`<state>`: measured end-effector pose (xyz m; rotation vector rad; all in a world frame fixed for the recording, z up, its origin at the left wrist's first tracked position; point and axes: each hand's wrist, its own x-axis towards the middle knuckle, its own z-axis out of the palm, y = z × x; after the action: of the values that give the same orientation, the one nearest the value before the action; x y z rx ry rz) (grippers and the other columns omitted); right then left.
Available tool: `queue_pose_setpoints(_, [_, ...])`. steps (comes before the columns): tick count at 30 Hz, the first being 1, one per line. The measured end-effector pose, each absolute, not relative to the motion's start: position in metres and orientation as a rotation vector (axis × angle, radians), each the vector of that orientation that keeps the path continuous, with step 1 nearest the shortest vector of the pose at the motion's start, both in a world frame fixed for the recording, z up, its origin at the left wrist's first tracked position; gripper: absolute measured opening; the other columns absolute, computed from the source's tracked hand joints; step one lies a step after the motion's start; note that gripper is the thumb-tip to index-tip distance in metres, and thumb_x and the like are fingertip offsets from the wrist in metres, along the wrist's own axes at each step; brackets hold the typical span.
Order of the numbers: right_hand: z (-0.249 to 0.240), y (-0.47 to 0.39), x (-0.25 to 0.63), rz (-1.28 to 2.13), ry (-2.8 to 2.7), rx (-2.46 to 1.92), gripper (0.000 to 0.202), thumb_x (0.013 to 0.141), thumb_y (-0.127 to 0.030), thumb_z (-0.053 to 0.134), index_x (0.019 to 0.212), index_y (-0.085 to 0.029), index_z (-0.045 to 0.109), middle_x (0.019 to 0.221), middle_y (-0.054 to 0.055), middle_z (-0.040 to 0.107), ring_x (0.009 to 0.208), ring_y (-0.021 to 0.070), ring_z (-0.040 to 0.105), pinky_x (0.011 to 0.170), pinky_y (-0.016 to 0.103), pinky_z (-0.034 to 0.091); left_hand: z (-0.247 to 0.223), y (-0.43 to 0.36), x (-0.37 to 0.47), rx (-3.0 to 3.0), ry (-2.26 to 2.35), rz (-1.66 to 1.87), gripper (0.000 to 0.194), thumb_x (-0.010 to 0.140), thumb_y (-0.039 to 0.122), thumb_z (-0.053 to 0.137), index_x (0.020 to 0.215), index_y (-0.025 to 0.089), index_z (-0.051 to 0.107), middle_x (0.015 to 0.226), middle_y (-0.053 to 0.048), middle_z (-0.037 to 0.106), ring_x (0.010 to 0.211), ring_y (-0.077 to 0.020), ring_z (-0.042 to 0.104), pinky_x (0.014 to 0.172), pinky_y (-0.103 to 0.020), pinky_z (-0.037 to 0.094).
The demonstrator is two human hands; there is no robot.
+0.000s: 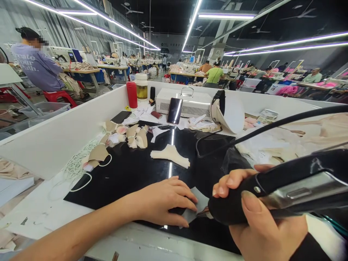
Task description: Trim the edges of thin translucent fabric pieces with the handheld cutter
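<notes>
My right hand (pixel 261 217) is wrapped round a black handheld tool (pixel 293 185) with a metal strip and a thick black cable. The tool's narrow metal tip touches or hangs just over a small grey-white piece (pixel 199 199) on the glossy black surface (pixel 130 174). On the left edge of that piece lies my left hand (pixel 168 201), fingers spread and pressing lightly down. Farther back on the black surface sits a cream shaped fabric stack (pixel 171 154). A smaller white shaped piece (pixel 159 133) lies behind it.
Tied fabric bundles (pixel 137 136) and pale green cords (pixel 81 159) are at the left. A phone (pixel 174 110) leans on a white vented box (pixel 163 99). Plastic-wrapped fabric (pixel 272 145) lies right, under the cable. Low white walls (pixel 67 127) border the table; people sit beyond.
</notes>
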<state>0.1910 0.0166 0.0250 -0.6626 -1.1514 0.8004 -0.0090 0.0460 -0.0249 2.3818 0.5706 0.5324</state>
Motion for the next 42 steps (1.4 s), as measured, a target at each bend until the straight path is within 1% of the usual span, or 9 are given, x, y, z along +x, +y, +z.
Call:
queue_pose_setpoints(4, [0.028, 0.016, 0.19, 0.796, -1.16, -0.667, 0.032, 0.09, -0.028, 0.081, 0.114, -0.027, 0.06, 0.08, -0.002, 0.066, 0.063, 0.0179, 0.064, 0.062, 0.035, 0.061, -0.024, 0.046, -0.009, 2.38, 0.566, 0.545, 0.031, 0.101, 0.043, 0.068, 0.126, 0.024, 0.072, 0.134, -0.008, 0.071, 0.128, -0.0295, 0.06, 0.118, -0.046, 0.033])
queue_pose_setpoints(10, [0.025, 0.011, 0.186, 0.846, -1.141, -0.634, 0.038, 0.089, -0.035, 0.083, 0.116, -0.027, 0.059, 0.081, -0.001, 0.063, 0.064, 0.0182, 0.063, 0.06, 0.035, 0.061, -0.027, 0.047, -0.009, 2.408, 0.556, 0.558, 0.032, 0.101, 0.043, 0.068, 0.125, 0.022, 0.072, 0.133, -0.008, 0.071, 0.127, -0.0281, 0.059, 0.116, -0.045, 0.034])
queue_pose_setpoints(14, [0.021, 0.008, 0.184, 0.852, -1.137, -0.636, 0.037, 0.089, -0.033, 0.082, 0.118, -0.027, 0.059, 0.082, -0.001, 0.063, 0.066, 0.0182, 0.062, 0.063, 0.036, 0.062, -0.027, 0.048, -0.008, 2.448, 0.524, 0.568, 0.032, 0.101, 0.043, 0.068, 0.123, 0.019, 0.072, 0.131, -0.009, 0.071, 0.125, -0.0281, 0.06, 0.111, -0.041, 0.038])
queue_pose_setpoints(18, [0.021, 0.006, 0.184, 0.869, -1.146, -0.678, 0.033, 0.092, -0.029, 0.08, 0.117, -0.029, 0.059, 0.083, -0.001, 0.064, 0.069, 0.0178, 0.063, 0.065, 0.036, 0.063, -0.027, 0.049, -0.008, 2.478, 0.498, 0.578, 0.034, 0.102, 0.043, 0.067, 0.122, 0.017, 0.072, 0.13, -0.009, 0.071, 0.125, -0.0291, 0.06, 0.111, -0.041, 0.038])
queue_pose_setpoints(28, [0.025, 0.001, 0.183, 0.939, -1.168, -0.635, 0.037, 0.091, -0.036, 0.081, 0.119, -0.03, 0.058, 0.083, -0.002, 0.063, 0.066, 0.019, 0.063, 0.062, 0.037, 0.061, -0.026, 0.052, -0.007, 2.49, 0.439, 0.625, 0.037, 0.095, 0.037, 0.078, 0.121, 0.011, 0.073, 0.129, -0.014, 0.072, 0.126, -0.0292, 0.062, 0.112, -0.039, 0.038])
queue_pose_setpoints(31, [0.022, 0.0, 0.179, 0.909, -1.165, -0.652, 0.035, 0.091, -0.037, 0.082, 0.116, -0.03, 0.059, 0.081, -0.002, 0.063, 0.066, 0.0186, 0.063, 0.064, 0.038, 0.062, -0.028, 0.053, -0.007, 2.496, 0.431, 0.635, 0.038, 0.092, 0.037, 0.08, 0.12, 0.012, 0.073, 0.129, -0.015, 0.072, 0.125, -0.0295, 0.063, 0.113, -0.039, 0.039])
queue_pose_setpoints(36, [0.022, 0.0, 0.179, 0.93, -1.194, -0.663, 0.03, 0.095, -0.031, 0.077, 0.12, -0.032, 0.059, 0.086, -0.001, 0.065, 0.069, 0.0189, 0.065, 0.067, 0.039, 0.063, -0.03, 0.053, -0.007, 2.476, 0.452, 0.605, 0.037, 0.092, 0.041, 0.081, 0.118, 0.016, 0.073, 0.132, -0.014, 0.071, 0.127, -0.0295, 0.062, 0.114, -0.042, 0.039])
queue_pose_setpoints(39, [0.031, 0.006, 0.187, 0.871, -1.139, -0.688, 0.032, 0.09, -0.03, 0.08, 0.115, -0.029, 0.061, 0.082, -0.001, 0.065, 0.065, 0.0194, 0.063, 0.061, 0.038, 0.061, -0.03, 0.052, -0.009, 2.424, 0.476, 0.589, 0.039, 0.094, 0.044, 0.078, 0.123, 0.019, 0.073, 0.134, -0.012, 0.071, 0.129, -0.0285, 0.061, 0.119, -0.044, 0.034])
queue_pose_setpoints(42, [0.04, 0.016, 0.199, 0.714, -1.017, -0.743, 0.037, 0.078, -0.026, 0.085, 0.108, -0.027, 0.063, 0.076, -0.003, 0.065, 0.059, 0.0195, 0.061, 0.055, 0.036, 0.059, -0.028, 0.05, -0.01, 2.394, 0.509, 0.588, 0.044, 0.094, 0.05, 0.077, 0.126, 0.022, 0.073, 0.138, -0.011, 0.068, 0.132, -0.0291, 0.059, 0.122, -0.045, 0.031])
